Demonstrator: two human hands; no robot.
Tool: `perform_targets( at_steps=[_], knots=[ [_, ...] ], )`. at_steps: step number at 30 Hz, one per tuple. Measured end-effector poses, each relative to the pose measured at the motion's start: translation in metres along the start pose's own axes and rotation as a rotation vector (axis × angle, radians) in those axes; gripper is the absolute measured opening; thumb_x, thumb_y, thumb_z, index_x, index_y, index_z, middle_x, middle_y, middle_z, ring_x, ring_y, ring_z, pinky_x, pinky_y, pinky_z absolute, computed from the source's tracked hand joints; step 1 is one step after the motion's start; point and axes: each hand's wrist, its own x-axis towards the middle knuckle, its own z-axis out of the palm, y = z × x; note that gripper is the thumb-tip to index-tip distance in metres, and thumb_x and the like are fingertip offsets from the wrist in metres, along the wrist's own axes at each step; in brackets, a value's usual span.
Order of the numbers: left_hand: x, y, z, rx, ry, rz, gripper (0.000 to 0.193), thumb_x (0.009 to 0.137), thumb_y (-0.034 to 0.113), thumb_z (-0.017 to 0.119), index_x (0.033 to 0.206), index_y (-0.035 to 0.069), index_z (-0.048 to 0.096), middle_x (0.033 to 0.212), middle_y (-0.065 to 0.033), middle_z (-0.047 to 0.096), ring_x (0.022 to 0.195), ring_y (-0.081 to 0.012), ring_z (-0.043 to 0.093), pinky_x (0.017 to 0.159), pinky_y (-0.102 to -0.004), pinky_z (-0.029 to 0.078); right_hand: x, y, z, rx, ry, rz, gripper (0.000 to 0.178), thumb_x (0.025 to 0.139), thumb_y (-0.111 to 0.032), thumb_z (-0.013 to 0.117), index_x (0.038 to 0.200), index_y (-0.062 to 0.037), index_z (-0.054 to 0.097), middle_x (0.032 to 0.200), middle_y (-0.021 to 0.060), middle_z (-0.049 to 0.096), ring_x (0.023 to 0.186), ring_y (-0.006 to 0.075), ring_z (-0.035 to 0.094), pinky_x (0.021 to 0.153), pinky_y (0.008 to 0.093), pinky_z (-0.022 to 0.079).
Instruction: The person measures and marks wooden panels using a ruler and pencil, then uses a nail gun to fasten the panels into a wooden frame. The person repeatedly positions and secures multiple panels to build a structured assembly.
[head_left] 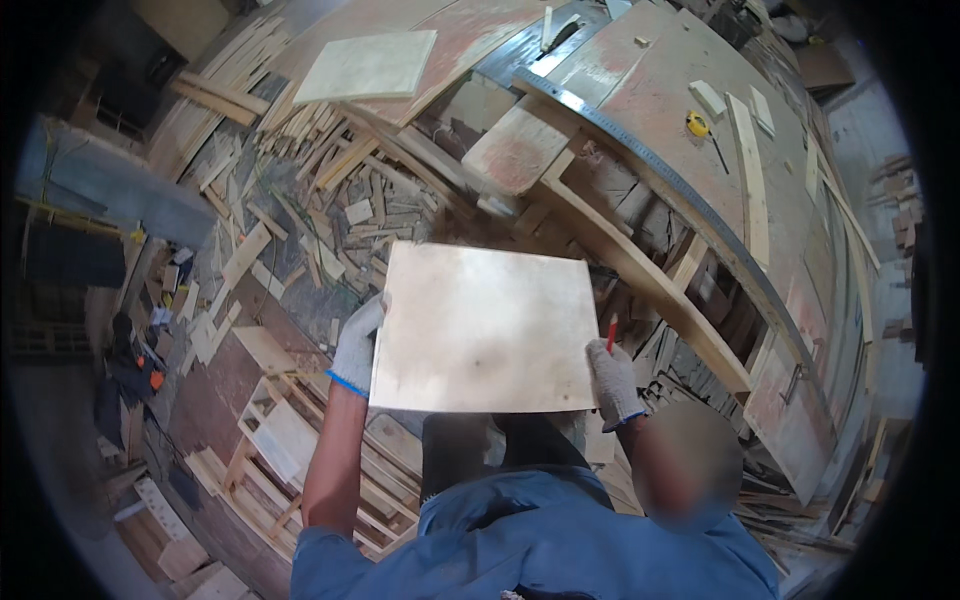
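A pale rectangular plywood board (485,330) is held up in front of my body, its broad face toward me. My left hand (357,345), in a white knitted glove with a blue cuff, grips the board's left edge; its fingertips are hidden behind the wood. On the opposite edge my gloved right hand (615,382) closes around the board near its lower right corner. A red pencil (612,330) sticks up from the right hand's fingers.
To the right stands a worn workbench (640,90) with a long metal-edged rail (640,150), a yellow tape measure (697,123) and wood strips (747,180). Another board (367,65) lies at the far left. Wood offcuts (320,230) litter the floor; slatted wooden frames (280,440) lie lower left.
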Motion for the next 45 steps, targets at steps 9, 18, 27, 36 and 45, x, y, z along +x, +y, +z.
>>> perform_targets(
  at_steps=[9, 18, 27, 36, 45],
  knots=[
    [0.200, -0.079, 0.001, -0.298, -0.109, 0.074, 0.046, 0.100, 0.036, 0.042, 0.111, -0.004, 0.062, 0.103, -0.0169, 0.069, 0.087, -0.0279, 0.067, 0.083, -0.0384, 0.055, 0.045, -0.075, -0.046, 0.336, 0.260, -0.138, 0.025, 0.099, -0.027, 0.058, 0.095, -0.0038, 0.066, 0.084, -0.0021, 0.061, 0.073, 0.0069, 0.055, 0.064, 0.0243, 0.048],
    [0.317, -0.120, 0.073, -0.033, -0.266, 0.136, 0.059, 0.099, 0.040, 0.039, 0.137, -0.005, 0.045, 0.133, -0.0221, 0.054, 0.121, -0.0327, 0.053, 0.104, -0.0421, 0.041, 0.062, -0.072, -0.076, 0.320, 0.541, -0.048, 0.038, 0.100, -0.034, 0.057, 0.111, 0.0016, 0.063, 0.096, 0.0025, 0.066, 0.084, 0.0095, 0.062, 0.071, 0.0264, 0.051],
    [0.364, -0.122, 0.094, 0.029, -0.205, -0.027, 0.054, 0.097, 0.038, 0.046, 0.131, -0.004, 0.049, 0.125, -0.0217, 0.059, 0.109, -0.0309, 0.058, 0.094, -0.0405, 0.046, 0.111, -0.086, -0.087, 0.243, 0.620, -0.079, 0.027, 0.098, -0.029, 0.059, 0.086, -0.0053, 0.059, 0.081, -0.0057, 0.049, 0.076, 0.0040, 0.043, 0.065, 0.0248, 0.038],
    [0.381, -0.123, 0.095, 0.115, -0.084, -0.099, 0.049, 0.095, 0.035, 0.053, 0.126, -0.004, 0.053, 0.117, -0.0213, 0.063, 0.096, -0.0292, 0.064, 0.084, -0.0389, 0.051, 0.174, -0.088, -0.110, 0.345, 0.520, -0.155, 0.030, 0.097, -0.036, 0.061, 0.096, -0.0066, 0.061, 0.083, -0.0055, 0.052, 0.079, 0.0055, 0.049, 0.068, 0.0246, 0.044],
    [0.252, -0.059, 0.103, 0.601, 0.040, -0.640, 0.044, 0.093, 0.032, 0.060, 0.120, -0.003, 0.058, 0.108, -0.0208, 0.067, 0.083, -0.0274, 0.070, 0.074, -0.0373, 0.056, 0.242, -0.163, -0.088, 0.308, 0.546, -0.129, 0.026, 0.097, -0.029, 0.061, 0.086, -0.0055, 0.062, 0.077, -0.0079, 0.045, 0.071, 0.0037, 0.038, 0.062, 0.0230, 0.035]
  ],
)
